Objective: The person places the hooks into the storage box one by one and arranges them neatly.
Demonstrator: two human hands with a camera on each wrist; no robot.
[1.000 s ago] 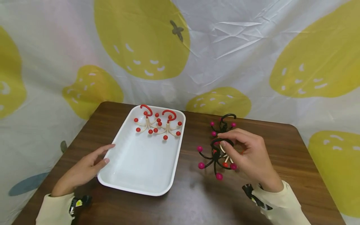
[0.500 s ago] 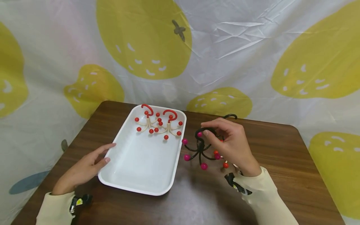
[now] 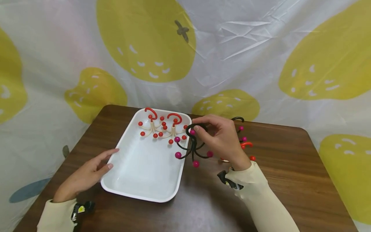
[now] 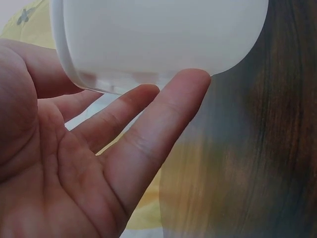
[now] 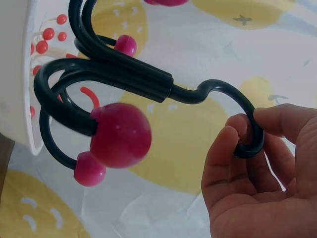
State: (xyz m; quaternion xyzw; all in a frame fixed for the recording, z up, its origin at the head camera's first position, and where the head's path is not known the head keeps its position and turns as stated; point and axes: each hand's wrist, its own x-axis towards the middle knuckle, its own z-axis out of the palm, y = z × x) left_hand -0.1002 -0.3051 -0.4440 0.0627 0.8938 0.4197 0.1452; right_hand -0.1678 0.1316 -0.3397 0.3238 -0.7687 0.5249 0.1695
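My right hand [image 3: 221, 138] pinches the curled top of a black multi-arm hook hanger [image 3: 193, 149] with pink ball tips. This hanger is in the air over the right rim of a white tray [image 3: 162, 200]; in the right wrist view its arms spread near the tray wall. My left hand [image 3: 84, 177] rests at the tray's left rim, thumb and index tips over the edge. In the left wrist view its other fingers [image 4: 173, 109] lie fairly straight against the tray's outer side. Two cream hangers with red hooks and balls, left [image 3: 152, 125] and right [image 3: 173, 130], stand at the tray's far end.
Behind my right hand, partly hidden, are another black hanger [image 3: 238, 118] with pink balls and a hanger with a red hook [image 3: 247, 144]. The brown wooden table [image 3: 290, 167] backs onto a lemon-print curtain [image 3: 229, 64].
My right hand has carried the black hanger leftward from the other hangers to the tray's right rim. My left hand and the tray stay where they were.
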